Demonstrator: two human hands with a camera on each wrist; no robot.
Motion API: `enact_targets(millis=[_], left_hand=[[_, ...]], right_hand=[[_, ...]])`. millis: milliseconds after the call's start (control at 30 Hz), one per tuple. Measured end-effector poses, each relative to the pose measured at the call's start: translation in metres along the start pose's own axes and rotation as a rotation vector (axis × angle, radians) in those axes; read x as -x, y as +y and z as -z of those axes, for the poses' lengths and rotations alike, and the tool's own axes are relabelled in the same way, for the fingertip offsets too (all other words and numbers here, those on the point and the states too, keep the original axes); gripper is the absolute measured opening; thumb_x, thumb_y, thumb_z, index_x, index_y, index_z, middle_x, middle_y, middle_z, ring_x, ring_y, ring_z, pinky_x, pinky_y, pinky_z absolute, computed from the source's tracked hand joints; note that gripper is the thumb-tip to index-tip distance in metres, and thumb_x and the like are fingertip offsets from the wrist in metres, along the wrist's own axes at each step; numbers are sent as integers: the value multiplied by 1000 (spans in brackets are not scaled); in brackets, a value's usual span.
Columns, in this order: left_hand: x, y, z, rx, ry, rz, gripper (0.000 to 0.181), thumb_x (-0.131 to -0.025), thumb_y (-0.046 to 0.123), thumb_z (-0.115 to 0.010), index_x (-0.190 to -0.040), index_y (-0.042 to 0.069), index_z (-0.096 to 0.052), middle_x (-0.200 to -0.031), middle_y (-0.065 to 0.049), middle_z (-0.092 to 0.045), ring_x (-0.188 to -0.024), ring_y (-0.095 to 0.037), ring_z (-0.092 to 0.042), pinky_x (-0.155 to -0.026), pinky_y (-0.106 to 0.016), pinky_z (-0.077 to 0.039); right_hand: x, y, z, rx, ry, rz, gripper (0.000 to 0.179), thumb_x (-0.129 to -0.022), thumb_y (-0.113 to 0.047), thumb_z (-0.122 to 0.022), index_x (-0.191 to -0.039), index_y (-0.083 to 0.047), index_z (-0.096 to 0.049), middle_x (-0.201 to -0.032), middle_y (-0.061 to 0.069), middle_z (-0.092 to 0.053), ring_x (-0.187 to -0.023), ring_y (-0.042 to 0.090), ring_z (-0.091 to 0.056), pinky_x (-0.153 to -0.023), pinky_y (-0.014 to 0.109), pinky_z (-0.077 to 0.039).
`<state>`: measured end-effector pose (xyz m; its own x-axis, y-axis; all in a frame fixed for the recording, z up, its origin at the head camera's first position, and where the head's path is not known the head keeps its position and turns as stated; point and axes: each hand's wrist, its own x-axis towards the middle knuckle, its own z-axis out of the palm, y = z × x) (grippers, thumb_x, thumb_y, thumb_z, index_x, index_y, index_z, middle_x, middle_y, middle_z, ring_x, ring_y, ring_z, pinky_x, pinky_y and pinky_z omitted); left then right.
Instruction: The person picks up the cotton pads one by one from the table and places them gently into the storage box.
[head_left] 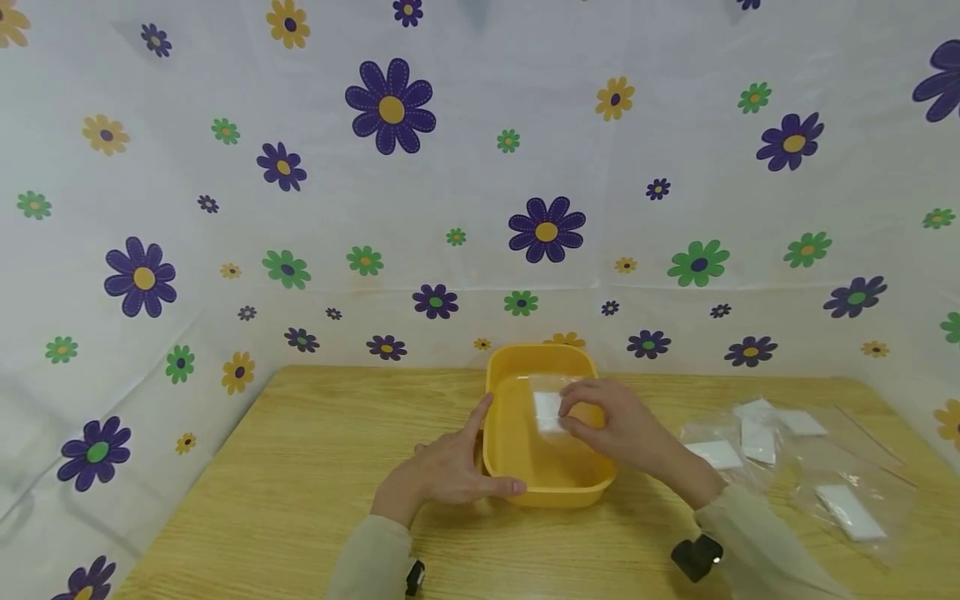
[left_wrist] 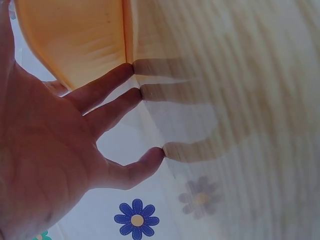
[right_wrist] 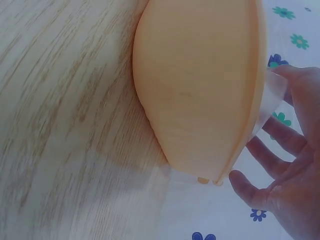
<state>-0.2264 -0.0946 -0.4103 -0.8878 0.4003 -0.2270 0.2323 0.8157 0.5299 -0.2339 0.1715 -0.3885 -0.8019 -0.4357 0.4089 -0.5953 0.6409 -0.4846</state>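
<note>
A yellow plastic basin (head_left: 564, 497) stands on the wooden table. Inside its outline in the head view is a clear plastic bag (head_left: 550, 410) with a flat white piece in it. My right hand (head_left: 617, 421) pinches this bag between thumb and forefinger, over the basin's right half. The right wrist view shows part of the bag (right_wrist: 272, 95) past the basin's rim, beside the right hand (right_wrist: 295, 160). Against the basin's left side lies my left hand (head_left: 453, 468), thumb by the front rim. In the left wrist view, the left hand (left_wrist: 55, 140) has spread fingers, with several fingertips on the tabletop.
Several more clear bags with white pieces (head_left: 851, 512) lie spread over the table's right side, close to the right forearm. A flower-patterned white cloth (head_left: 465, 183) hangs behind the table's back edge and along both sides. Bare tabletop (head_left: 315, 467) shows left of the basin.
</note>
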Motion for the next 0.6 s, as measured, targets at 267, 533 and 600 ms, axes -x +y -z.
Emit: enact_targets(millis=[267, 533, 600], left_hand=[[1, 1, 0, 29, -11, 6, 117, -64, 80, -62, -147, 45, 13, -153, -2, -35, -132, -30, -45, -104, -69, -30], [3, 2, 1, 25, -9, 16, 117, -63, 82, -61, -147, 45, 13, -153, -2, -35, -133, -31, -43, -103, -74, -23], [3, 2, 1, 29, -8, 12, 117, -64, 81, -61, -147, 45, 13, -153, -1, -35, -133, -30, -43, -104, -71, -27]], right_hand=[[2, 0, -3, 45, -36, -36, 21, -88, -34, -67, -106, -23, -69, -116, -1, -67, -113, 25, -58, -95, 51, -48], [14, 3, 9, 67, -60, -90, 38, -89, -44, -63, -121, -25, -63, -133, 5, -57, -123, 29, -52, -100, 55, -44], [18, 5, 13, 104, -57, -65, 42, -89, -46, -62, -125, -26, -61, -136, 7, -55, -125, 31, -51, -99, 56, -44]])
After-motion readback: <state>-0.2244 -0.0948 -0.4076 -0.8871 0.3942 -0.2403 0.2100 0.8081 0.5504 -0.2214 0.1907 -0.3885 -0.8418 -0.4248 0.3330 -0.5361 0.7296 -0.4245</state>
